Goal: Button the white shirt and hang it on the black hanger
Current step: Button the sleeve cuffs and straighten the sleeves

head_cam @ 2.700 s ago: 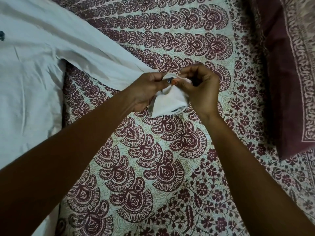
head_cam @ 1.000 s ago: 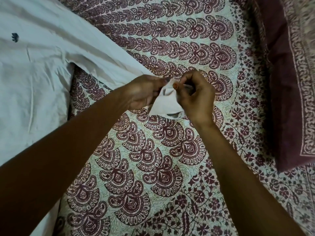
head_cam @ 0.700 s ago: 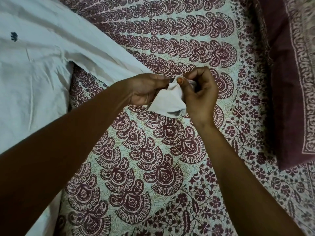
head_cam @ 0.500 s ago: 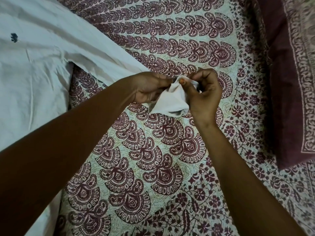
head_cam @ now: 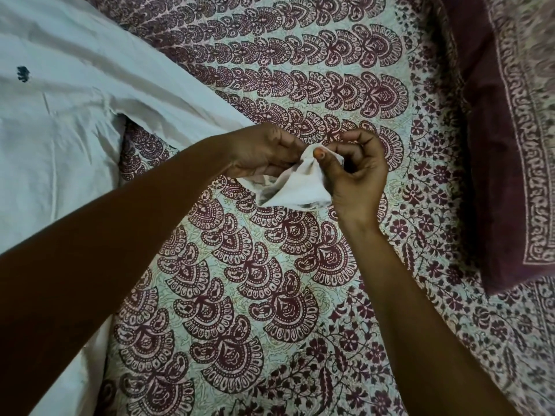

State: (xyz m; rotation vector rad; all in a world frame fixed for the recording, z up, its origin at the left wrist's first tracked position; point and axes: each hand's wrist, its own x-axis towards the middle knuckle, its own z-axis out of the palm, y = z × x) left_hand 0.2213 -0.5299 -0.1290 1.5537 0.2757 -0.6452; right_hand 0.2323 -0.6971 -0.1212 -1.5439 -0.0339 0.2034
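The white shirt (head_cam: pixel 60 121) lies spread on the bed at the left, one sleeve stretching toward the middle. A small dark emblem (head_cam: pixel 22 74) marks its chest. The sleeve's cuff (head_cam: pixel 295 187) is lifted off the bedsheet between both hands. My left hand (head_cam: pixel 264 151) grips the cuff from the left, fingers curled round the fabric. My right hand (head_cam: pixel 357 172) pinches the cuff's upper edge between thumb and fingers. The cuff's button is hidden under my fingertips. No black hanger is in view.
A maroon and cream patterned bedsheet (head_cam: pixel 240 280) covers the bed under everything. A maroon pillow (head_cam: pixel 507 139) with a patterned border lies along the right edge.
Both hands stay on the cuff and work its edge with small finger movements. The cuff has shifted slightly and hangs a little lower under my right thumb.
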